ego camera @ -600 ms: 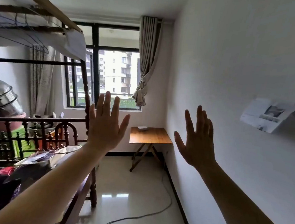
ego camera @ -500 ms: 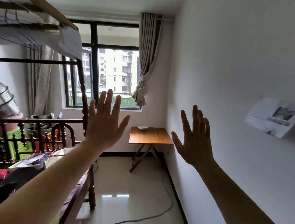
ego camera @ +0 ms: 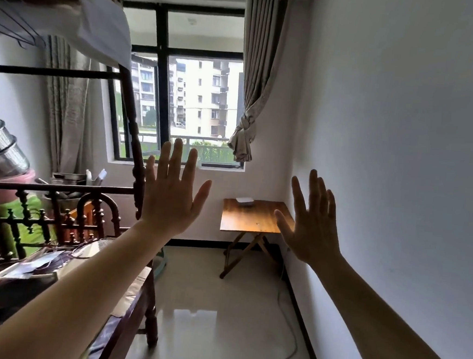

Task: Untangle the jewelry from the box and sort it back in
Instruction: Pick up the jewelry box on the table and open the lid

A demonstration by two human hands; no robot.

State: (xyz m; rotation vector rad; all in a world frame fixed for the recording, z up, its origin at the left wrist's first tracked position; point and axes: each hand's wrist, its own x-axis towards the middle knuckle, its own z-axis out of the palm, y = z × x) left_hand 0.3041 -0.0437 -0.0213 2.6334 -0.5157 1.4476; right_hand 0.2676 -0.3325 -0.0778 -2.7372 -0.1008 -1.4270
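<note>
Both arms are stretched out in front of me at chest height. My left hand (ego camera: 172, 194) is raised with its back toward me, fingers spread, holding nothing. My right hand (ego camera: 312, 225) is likewise raised near the white wall, fingers apart and empty. Far ahead in the room's corner stands a small wooden folding table (ego camera: 255, 216), and a small white box (ego camera: 244, 200) lies on its far edge. No jewelry is visible from here.
A dark wooden bed frame (ego camera: 59, 191) with a cluttered mattress runs along the left. A window (ego camera: 185, 90) and a tied curtain (ego camera: 250, 95) are at the back. A cable (ego camera: 288, 339) trails over the glossy tiled floor. The white wall (ego camera: 403, 135) is close on my right.
The view has swung a little to the left, so the paper on the right wall has left the frame. Both hands stay raised and spread, slightly lower in view.
</note>
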